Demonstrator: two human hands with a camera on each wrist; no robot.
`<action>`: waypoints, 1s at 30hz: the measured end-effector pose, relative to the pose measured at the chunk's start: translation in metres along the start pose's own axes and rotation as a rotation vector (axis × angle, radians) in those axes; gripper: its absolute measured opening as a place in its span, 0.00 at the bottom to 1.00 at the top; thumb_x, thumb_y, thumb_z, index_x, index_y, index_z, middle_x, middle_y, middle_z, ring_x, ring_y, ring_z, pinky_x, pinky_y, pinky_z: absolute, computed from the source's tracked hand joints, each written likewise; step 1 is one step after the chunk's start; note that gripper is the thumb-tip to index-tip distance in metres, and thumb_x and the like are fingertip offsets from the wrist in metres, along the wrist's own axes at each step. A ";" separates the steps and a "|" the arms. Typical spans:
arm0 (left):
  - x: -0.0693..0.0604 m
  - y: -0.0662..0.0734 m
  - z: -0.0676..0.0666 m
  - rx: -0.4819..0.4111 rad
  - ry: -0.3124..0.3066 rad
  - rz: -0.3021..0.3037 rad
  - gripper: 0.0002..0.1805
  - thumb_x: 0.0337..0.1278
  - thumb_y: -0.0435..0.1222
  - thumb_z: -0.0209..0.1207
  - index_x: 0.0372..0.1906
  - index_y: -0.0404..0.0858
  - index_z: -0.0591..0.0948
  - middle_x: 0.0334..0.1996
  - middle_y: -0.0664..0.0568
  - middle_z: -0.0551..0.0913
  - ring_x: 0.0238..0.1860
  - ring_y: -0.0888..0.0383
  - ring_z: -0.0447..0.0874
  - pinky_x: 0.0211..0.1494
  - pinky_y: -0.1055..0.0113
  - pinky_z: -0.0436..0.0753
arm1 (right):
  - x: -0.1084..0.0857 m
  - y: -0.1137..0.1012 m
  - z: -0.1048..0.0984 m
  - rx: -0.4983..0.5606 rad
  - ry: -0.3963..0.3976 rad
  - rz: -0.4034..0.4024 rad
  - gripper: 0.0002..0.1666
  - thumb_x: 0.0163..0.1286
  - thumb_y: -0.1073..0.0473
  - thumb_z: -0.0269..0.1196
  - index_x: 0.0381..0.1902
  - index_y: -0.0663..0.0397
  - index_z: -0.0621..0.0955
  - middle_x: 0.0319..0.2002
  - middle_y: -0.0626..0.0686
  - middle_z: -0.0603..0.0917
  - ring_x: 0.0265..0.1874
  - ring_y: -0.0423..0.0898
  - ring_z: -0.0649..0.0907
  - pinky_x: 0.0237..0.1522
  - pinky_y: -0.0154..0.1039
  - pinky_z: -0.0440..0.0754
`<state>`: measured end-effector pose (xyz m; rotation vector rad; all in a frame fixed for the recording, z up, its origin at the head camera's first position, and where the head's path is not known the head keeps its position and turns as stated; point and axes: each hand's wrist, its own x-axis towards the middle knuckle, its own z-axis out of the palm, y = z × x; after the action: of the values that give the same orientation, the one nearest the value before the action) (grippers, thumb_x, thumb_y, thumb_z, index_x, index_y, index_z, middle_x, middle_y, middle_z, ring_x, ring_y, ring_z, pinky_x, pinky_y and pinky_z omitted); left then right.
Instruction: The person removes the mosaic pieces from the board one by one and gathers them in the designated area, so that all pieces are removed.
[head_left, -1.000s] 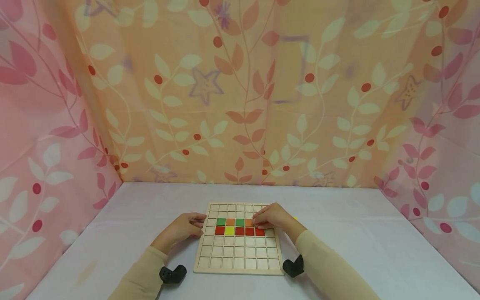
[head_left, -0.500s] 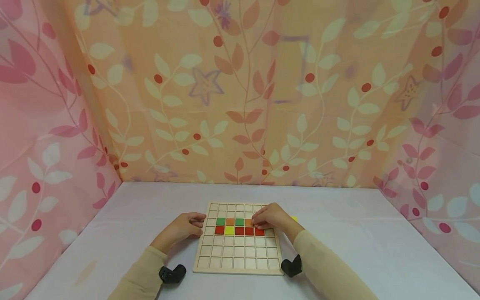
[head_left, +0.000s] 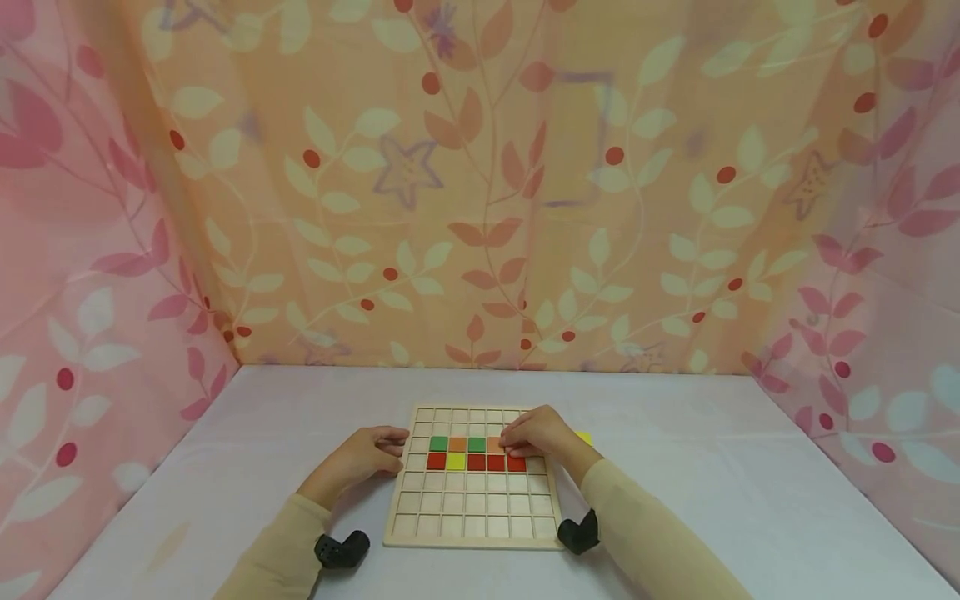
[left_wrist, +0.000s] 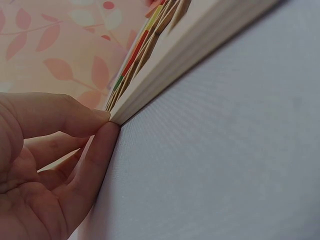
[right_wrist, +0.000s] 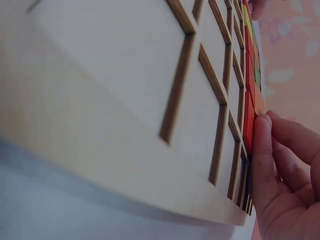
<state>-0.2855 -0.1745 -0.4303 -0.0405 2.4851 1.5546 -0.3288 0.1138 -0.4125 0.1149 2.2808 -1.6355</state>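
Observation:
A wooden grid board (head_left: 474, 542) lies flat on the table. One row of it holds green (head_left: 438, 444) and orange tiles in turn; the row nearer me has several red tiles (head_left: 476, 462) and a yellow tile (head_left: 455, 461). My left hand (head_left: 360, 458) touches the board's left edge with thumb and finger, fairly straight, as the left wrist view shows too. Over the grid, my right hand (head_left: 543, 433) brings thumb and finger together at the right side of an orange tile (head_left: 492, 444). The right wrist view shows those fingertips (right_wrist: 270, 116) against it; they hide the cells behind.
A yellow piece (head_left: 584, 437) lies right of the board, partly behind my right wrist. White cloth (head_left: 675, 467) covers the table. Patterned fabric walls (head_left: 480, 183) stand at the back and both sides. Black wrist devices (head_left: 579, 532) hang near the board's front corners.
Both hands keep their places on the board, and the tiles look the same. The head view has shifted very slightly, showing a little more of the yellow piece.

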 end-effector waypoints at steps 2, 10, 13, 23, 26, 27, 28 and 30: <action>0.000 0.000 0.000 -0.002 0.000 0.002 0.32 0.45 0.21 0.64 0.62 0.28 0.76 0.52 0.39 0.82 0.45 0.56 0.81 0.42 0.65 0.83 | 0.000 0.000 0.001 -0.005 0.017 0.004 0.08 0.60 0.69 0.69 0.38 0.69 0.87 0.26 0.54 0.89 0.18 0.38 0.83 0.26 0.33 0.85; 0.000 0.000 0.000 -0.009 -0.015 0.007 0.32 0.45 0.21 0.64 0.62 0.27 0.76 0.53 0.38 0.82 0.46 0.54 0.80 0.42 0.65 0.83 | -0.001 0.000 0.000 0.008 0.023 -0.001 0.07 0.59 0.70 0.69 0.36 0.69 0.87 0.27 0.55 0.89 0.21 0.40 0.85 0.28 0.34 0.86; 0.001 0.000 0.001 -0.018 -0.007 -0.003 0.32 0.45 0.20 0.64 0.62 0.28 0.76 0.53 0.39 0.82 0.45 0.55 0.80 0.41 0.65 0.83 | -0.002 0.000 0.000 -0.002 0.021 -0.012 0.06 0.59 0.70 0.69 0.35 0.69 0.87 0.27 0.54 0.89 0.21 0.39 0.85 0.28 0.34 0.86; 0.002 -0.003 0.000 -0.028 0.002 -0.006 0.32 0.45 0.20 0.64 0.62 0.28 0.76 0.52 0.40 0.82 0.45 0.55 0.80 0.41 0.65 0.84 | -0.004 -0.001 0.003 -0.012 0.023 -0.039 0.07 0.60 0.69 0.69 0.36 0.69 0.86 0.28 0.55 0.89 0.19 0.38 0.83 0.27 0.33 0.85; 0.001 -0.002 0.000 -0.029 0.001 -0.005 0.32 0.45 0.20 0.64 0.62 0.28 0.76 0.52 0.40 0.82 0.45 0.55 0.80 0.41 0.65 0.84 | -0.003 -0.002 0.005 -0.012 0.032 -0.033 0.07 0.61 0.70 0.68 0.36 0.70 0.86 0.28 0.55 0.89 0.19 0.38 0.83 0.27 0.33 0.85; 0.001 -0.002 0.000 -0.028 -0.004 -0.003 0.32 0.45 0.20 0.64 0.62 0.28 0.76 0.53 0.39 0.81 0.45 0.55 0.80 0.41 0.65 0.84 | -0.003 -0.002 0.005 -0.014 0.035 -0.029 0.07 0.61 0.70 0.68 0.36 0.70 0.86 0.28 0.55 0.89 0.19 0.38 0.83 0.27 0.33 0.85; 0.001 -0.002 0.000 -0.029 -0.004 -0.003 0.32 0.44 0.20 0.64 0.62 0.28 0.76 0.53 0.39 0.81 0.45 0.55 0.80 0.41 0.65 0.84 | -0.003 -0.002 0.005 -0.016 0.039 -0.026 0.07 0.61 0.70 0.68 0.36 0.70 0.86 0.27 0.55 0.89 0.19 0.38 0.83 0.27 0.33 0.85; 0.000 -0.002 0.000 -0.031 -0.012 0.002 0.33 0.45 0.20 0.64 0.63 0.28 0.76 0.53 0.39 0.81 0.45 0.54 0.80 0.42 0.65 0.84 | -0.003 -0.002 0.006 -0.022 0.047 -0.022 0.06 0.61 0.70 0.68 0.36 0.69 0.87 0.27 0.54 0.89 0.19 0.38 0.83 0.27 0.33 0.85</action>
<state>-0.2858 -0.1755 -0.4316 -0.0331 2.4531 1.5892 -0.3254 0.1081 -0.4116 0.1246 2.3426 -1.6340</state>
